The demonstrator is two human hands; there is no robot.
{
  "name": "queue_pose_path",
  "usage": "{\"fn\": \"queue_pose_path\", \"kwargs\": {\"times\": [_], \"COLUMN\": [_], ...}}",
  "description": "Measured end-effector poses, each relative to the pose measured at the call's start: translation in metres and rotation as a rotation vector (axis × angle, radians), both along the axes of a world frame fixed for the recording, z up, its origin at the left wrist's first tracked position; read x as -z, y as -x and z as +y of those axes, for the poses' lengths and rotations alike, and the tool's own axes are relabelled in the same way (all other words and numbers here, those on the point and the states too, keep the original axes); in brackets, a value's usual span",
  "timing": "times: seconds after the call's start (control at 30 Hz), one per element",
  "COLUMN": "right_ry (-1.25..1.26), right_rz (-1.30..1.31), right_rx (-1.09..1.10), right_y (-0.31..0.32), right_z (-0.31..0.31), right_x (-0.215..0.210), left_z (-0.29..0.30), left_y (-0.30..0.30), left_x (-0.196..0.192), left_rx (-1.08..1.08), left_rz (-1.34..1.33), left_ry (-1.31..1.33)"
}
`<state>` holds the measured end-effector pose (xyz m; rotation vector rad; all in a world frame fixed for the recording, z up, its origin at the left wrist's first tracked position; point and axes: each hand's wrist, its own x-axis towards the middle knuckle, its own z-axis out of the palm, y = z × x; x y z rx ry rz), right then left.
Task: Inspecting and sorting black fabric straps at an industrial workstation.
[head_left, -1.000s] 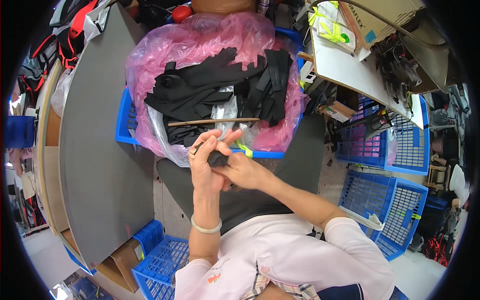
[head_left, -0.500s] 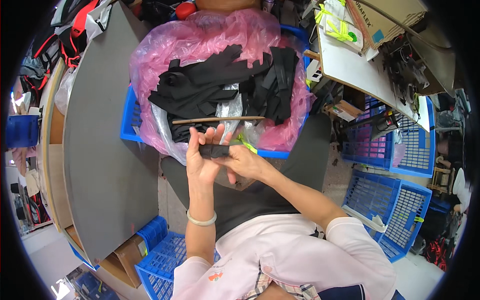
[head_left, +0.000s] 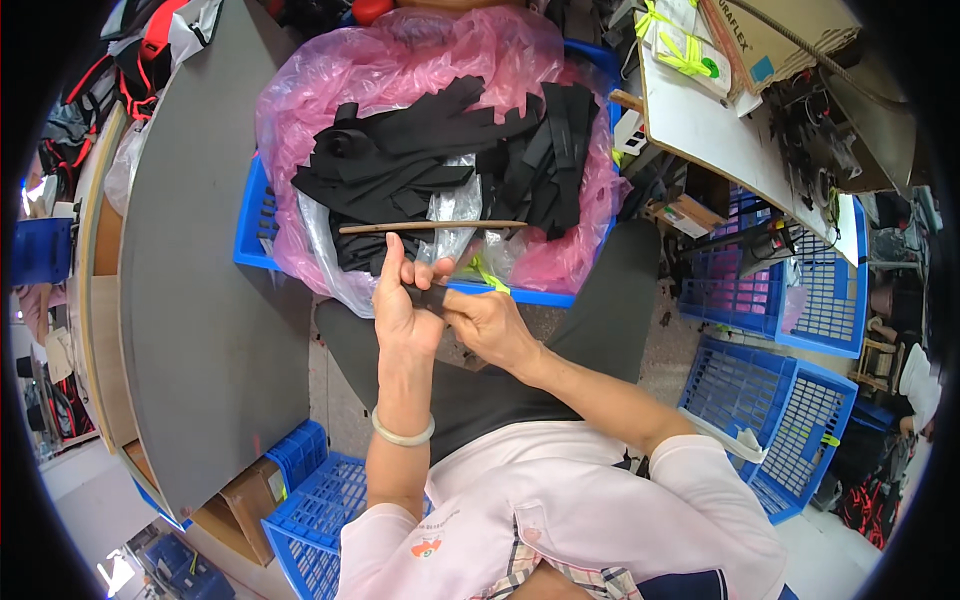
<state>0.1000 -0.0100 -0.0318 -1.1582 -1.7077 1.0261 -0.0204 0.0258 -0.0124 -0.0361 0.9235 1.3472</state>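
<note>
Over my lap, my left hand (head_left: 405, 305) is curled around a small black fabric strip (head_left: 428, 297), with one finger pointing up. On its other side my right hand (head_left: 490, 325) is closed, pinching the strip between thumb and fingers. Much of the strip is hidden by both hands. Just beyond them a thin wooden stick (head_left: 432, 228) lies across a heap of black fabric strips (head_left: 400, 150). Pink plastic sheeting (head_left: 420, 45) surrounds the heap, lining a blue crate (head_left: 252, 215).
A grey tabletop (head_left: 215, 280) stands to the left. At the upper right is a white-topped table (head_left: 690, 120) bearing a bundle tied with yellow-green ribbon (head_left: 690, 52). Blue crates stand at the right (head_left: 735, 385) and lower left (head_left: 320, 510).
My left fingers have curled in over the black strip, and my right hand has tightened into a closed grip. Less of the strip shows now.
</note>
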Motion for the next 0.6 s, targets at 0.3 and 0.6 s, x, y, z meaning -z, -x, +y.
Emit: {"fn": "queue_pose_path", "kwargs": {"times": [0.3, 0.6], "right_ry": [0.922, 0.666], "right_rz": [0.197, 0.689], "right_rx": [-0.497, -0.020], "right_y": [0.001, 0.022], "right_z": [0.042, 0.030], "right_x": [-0.012, 0.024], "left_z": [0.001, 0.010], "left_y": [0.012, 0.012], "left_x": [0.029, 0.028], "left_rx": [0.208, 0.071], "left_rz": [0.045, -0.107], "left_ry": [-0.010, -0.069]}}
